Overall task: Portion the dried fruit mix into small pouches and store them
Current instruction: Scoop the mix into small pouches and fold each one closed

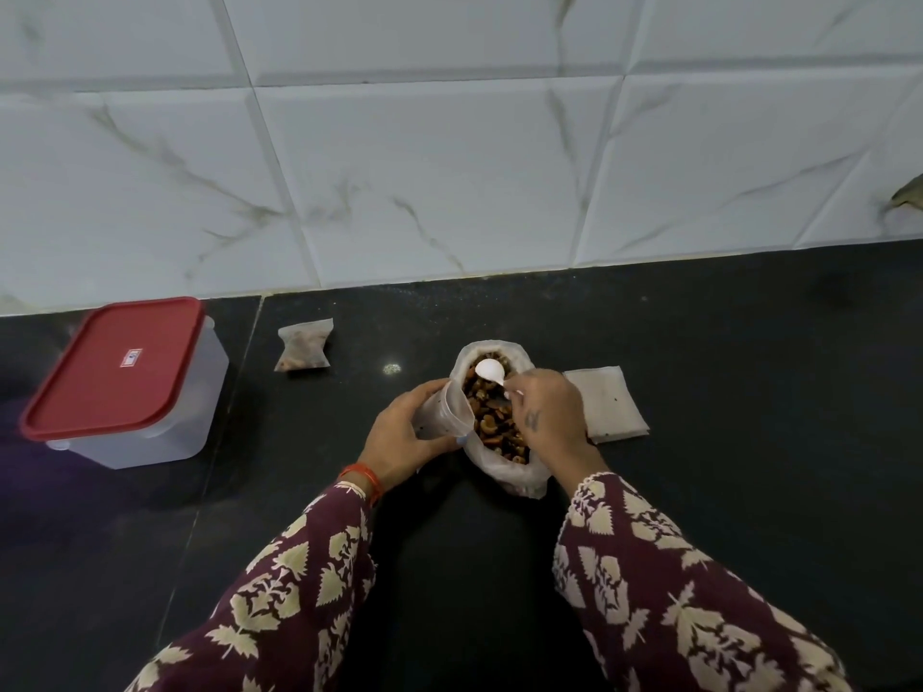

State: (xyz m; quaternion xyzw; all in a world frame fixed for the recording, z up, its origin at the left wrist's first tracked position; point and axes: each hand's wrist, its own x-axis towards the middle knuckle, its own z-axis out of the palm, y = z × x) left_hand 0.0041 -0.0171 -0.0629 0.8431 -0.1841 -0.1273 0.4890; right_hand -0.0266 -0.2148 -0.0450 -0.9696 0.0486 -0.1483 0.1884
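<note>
Wall: white marble-look tiles (449, 167) along the far side, meeting the surface in a straight joint.
Surface: dark polished stone (724, 392), carrying everything below.
Storage box: clear plastic tub with a red lid (112, 369), far left, lid on, well apart from the work area.
Sleeves: maroon cloth with a cream leaf print (699, 591) on both arms; an orange bangle at the left wrist.
Bulk bag: thin plastic bag of dried fruit mix (499, 427) at centre, mouth rolled down and open, brown pieces heaped near the rim.
Spare pouches: a flat stack of empty white pouches (607, 404) just right of the bulk bag.
Filled pouch: one small pouch with mix inside (303, 346), far centre-left, lying between the tub and the bulk bag.
Left hand: (399, 432) curled round an open empty-looking pouch (444, 407), held tilted with its mouth against the left side of the bulk bag.
Right hand: (549, 417) over the bulk bag, fingers pinching the handle of a small white scoop (489, 369); the bowl lies at the far end of the bag and looks empty.
Step judged: loading the scoop for transfer into the held pouch; storing not yet begun.
Risk 1: pieces dropping onto the surface, should the scoop miss the narrow, limp pouch mouth.
Risk 2: the bulk bag slumping and spilling, as its soft walls stand unsupported while the scoop pushes in.
Risk 3: the pouch mouth folding closed if the left grip slackens.
</note>
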